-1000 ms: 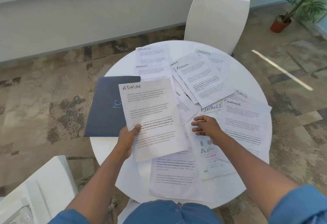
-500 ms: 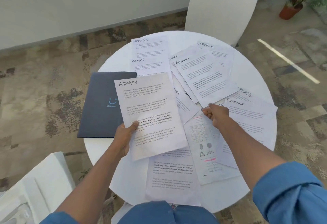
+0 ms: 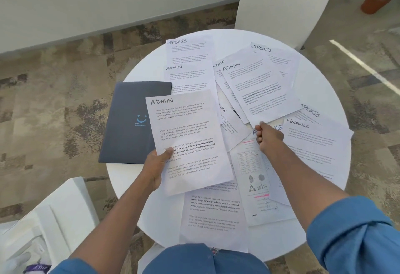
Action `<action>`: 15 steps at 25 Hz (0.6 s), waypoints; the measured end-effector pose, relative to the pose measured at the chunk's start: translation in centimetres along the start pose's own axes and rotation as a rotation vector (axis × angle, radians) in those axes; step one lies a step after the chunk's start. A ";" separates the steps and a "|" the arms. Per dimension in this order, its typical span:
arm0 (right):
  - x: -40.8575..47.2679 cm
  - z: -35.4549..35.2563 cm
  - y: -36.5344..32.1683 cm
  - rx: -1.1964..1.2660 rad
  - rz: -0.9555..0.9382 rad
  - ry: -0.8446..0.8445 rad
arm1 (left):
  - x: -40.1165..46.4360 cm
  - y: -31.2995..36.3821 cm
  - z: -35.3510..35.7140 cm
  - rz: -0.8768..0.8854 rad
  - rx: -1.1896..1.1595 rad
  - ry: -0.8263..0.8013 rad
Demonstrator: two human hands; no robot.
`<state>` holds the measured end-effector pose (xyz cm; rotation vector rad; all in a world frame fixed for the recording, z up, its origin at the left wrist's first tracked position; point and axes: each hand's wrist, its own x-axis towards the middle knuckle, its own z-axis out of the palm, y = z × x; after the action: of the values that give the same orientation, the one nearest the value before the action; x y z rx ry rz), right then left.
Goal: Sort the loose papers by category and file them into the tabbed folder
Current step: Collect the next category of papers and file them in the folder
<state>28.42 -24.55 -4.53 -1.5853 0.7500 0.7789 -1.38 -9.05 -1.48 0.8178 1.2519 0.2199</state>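
Left hand [image 3: 156, 166] grips an ADMIN sheet [image 3: 188, 141] above the closed dark folder [image 3: 132, 120]. Right hand [image 3: 268, 136] pinches the near edge of a second ADMIN sheet [image 3: 259, 91] among papers on the round white table [image 3: 320, 91].

Papers [image 3: 255, 91] crowd the table [image 3: 320, 91] (bare rim only).
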 end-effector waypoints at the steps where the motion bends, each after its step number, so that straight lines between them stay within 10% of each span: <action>1: 0.0 0.1 0.0 -0.014 -0.001 0.004 | 0.0 0.0 -0.1 0.001 -0.004 -0.004; 15: -5.0 0.6 4.7 -0.061 -0.008 -0.115 | -0.1 -0.1 -0.5 0.000 -0.063 0.017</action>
<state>21.65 -24.33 -3.23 -1.5831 0.6420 0.8867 -1.86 -8.97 -1.52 0.7634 1.2552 0.2657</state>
